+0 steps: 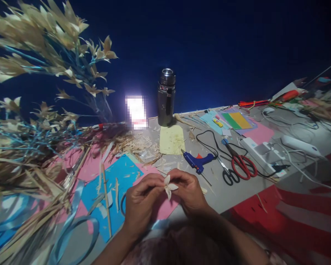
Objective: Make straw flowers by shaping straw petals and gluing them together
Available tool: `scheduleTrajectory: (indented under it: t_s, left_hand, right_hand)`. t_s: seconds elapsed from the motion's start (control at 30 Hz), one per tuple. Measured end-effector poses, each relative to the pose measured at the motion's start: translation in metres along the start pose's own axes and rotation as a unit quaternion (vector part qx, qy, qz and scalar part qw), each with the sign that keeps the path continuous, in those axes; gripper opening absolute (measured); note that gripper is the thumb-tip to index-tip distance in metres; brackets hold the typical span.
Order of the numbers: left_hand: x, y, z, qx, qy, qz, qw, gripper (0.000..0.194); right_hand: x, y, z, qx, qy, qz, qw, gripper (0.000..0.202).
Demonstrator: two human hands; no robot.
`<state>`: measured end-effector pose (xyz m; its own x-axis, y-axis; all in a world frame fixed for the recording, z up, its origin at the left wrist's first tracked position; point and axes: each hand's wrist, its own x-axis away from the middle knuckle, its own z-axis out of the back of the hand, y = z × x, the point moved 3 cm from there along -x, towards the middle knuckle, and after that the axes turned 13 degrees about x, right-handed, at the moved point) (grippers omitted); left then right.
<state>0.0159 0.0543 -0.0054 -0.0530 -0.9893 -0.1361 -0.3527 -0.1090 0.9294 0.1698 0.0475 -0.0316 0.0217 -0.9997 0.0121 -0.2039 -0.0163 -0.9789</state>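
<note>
A small cream husk flower point(169, 187) with pointed petals is held up between my two hands, over pink paper point(165, 209) near the table's front. My left hand point(142, 197) pinches it from the left with closed fingers. From the other side, my right hand point(188, 189) has its fingers closed on the flower too. Just beyond them lies a blue glue gun point(198, 161) with a black cord. To its right are black-handled scissors point(229, 176) and red-handled scissors point(244, 166).
A dark flask point(166, 97) stands at the back behind a yellow sheet point(171, 140). Tall dried-flower stems point(71, 59) rise on the left above blue paper point(113, 184) and light-blue ribbon point(71, 239). A white power strip point(260, 156) with cables lies right. A red chair point(264, 213) is below.
</note>
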Motion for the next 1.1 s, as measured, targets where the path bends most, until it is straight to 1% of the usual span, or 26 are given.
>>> scheduleTrajectory:
  t_s: [0.07,0.17,0.33,0.4,0.5,0.57,0.6,0.67,0.73,0.8,0.9,1.0,1.1]
  left_hand:
    - [0.0,-0.002,0.002,0.009,0.005,0.007,1.0,0.008]
    - [0.001,-0.006,0.006,0.024,0.005,0.019,1.0,0.009]
    - [0.001,-0.01,0.005,0.034,-0.012,0.032,0.999,0.009]
    - [0.001,-0.008,0.004,0.035,-0.023,0.024,0.999,0.009]
    - [-0.001,-0.002,0.004,0.03,-0.045,0.002,0.999,0.008]
    - [-0.003,0.001,0.006,0.026,-0.056,-0.004,0.998,0.009]
    - [-0.003,0.001,0.007,0.031,-0.062,-0.003,0.998,0.009]
    - [-0.003,0.0,0.009,0.055,-0.068,0.006,0.996,0.01]
    - [-0.003,-0.003,0.01,0.088,-0.07,0.025,0.993,0.011]
    - [-0.004,-0.007,0.011,0.118,-0.07,0.047,0.99,0.012]
    - [-0.005,-0.008,0.011,0.142,-0.079,0.062,0.985,0.011]
    - [-0.009,0.0,0.01,0.106,-0.116,0.038,0.987,0.006]
    - [-0.01,0.01,0.006,0.003,-0.175,0.0,0.985,0.011]
  right_hand:
    - [-0.001,-0.002,-0.002,0.006,0.001,0.017,1.0,0.019]
    - [-0.002,-0.004,-0.003,0.027,0.011,0.038,0.999,0.011]
    - [-0.003,-0.007,-0.004,0.067,0.023,0.071,0.995,0.006]
    - [-0.003,-0.008,-0.002,0.054,0.024,0.052,0.997,0.01]
    - [-0.005,-0.012,0.006,0.031,0.009,-0.026,0.999,0.022]
    - [-0.008,-0.022,0.015,0.064,-0.008,-0.054,0.996,0.025]
    - [-0.01,-0.03,0.019,0.098,-0.013,-0.049,0.994,0.024]
    - [-0.013,-0.048,0.026,0.18,-0.031,-0.017,0.983,0.018]
    - [-0.015,-0.068,0.028,0.264,-0.045,0.026,0.963,0.01]
    - [-0.015,-0.084,0.026,0.331,-0.074,0.068,0.938,0.007]
    - [-0.016,-0.096,0.018,0.376,-0.127,0.107,0.912,0.009]
    - [-0.018,-0.099,0.016,0.384,-0.165,0.116,0.901,0.01]
    - [-0.02,-0.099,0.022,0.392,-0.153,0.113,0.9,0.01]
